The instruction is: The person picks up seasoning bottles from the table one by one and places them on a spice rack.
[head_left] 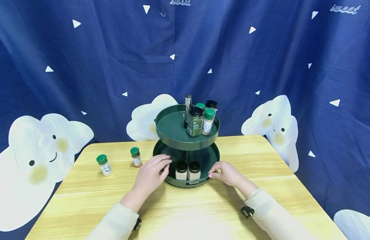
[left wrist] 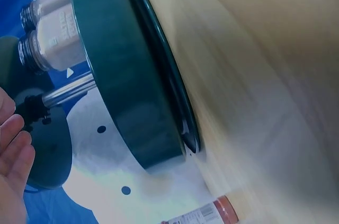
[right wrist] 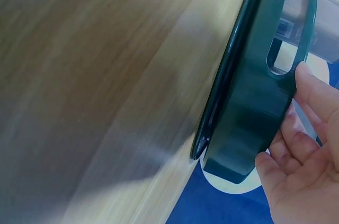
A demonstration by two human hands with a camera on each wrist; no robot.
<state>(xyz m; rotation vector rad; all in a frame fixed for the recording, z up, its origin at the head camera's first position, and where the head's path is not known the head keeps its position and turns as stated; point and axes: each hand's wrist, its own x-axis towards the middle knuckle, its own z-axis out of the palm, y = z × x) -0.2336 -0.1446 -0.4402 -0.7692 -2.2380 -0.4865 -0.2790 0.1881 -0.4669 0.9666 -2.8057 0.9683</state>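
Observation:
A dark green two-tier spice rack (head_left: 187,145) stands on the wooden table. Two square jars with black lids, the left jar (head_left: 181,171) and the right jar (head_left: 194,171), sit at the front of its lower tray (right wrist: 249,102). At that tray's right rim, beside a handle slot, my right hand (head_left: 228,172) pinches the edge between thumb and fingers. Over the left side of the same tray is my left hand (head_left: 153,171), its fingers loosely bent with nothing between them. In the left wrist view, the left fingers (left wrist: 16,144) overlap the upper tray.
On the upper tray (head_left: 170,125) stand several spice bottles, among them a black-lidded herb jar (head_left: 195,124) and a green-capped bottle (head_left: 207,123), by a metal post (head_left: 188,105). Left on the table are a white-labelled bottle (head_left: 105,165) and a reddish spice bottle (head_left: 136,158). A blue curtain (head_left: 113,66) hangs behind.

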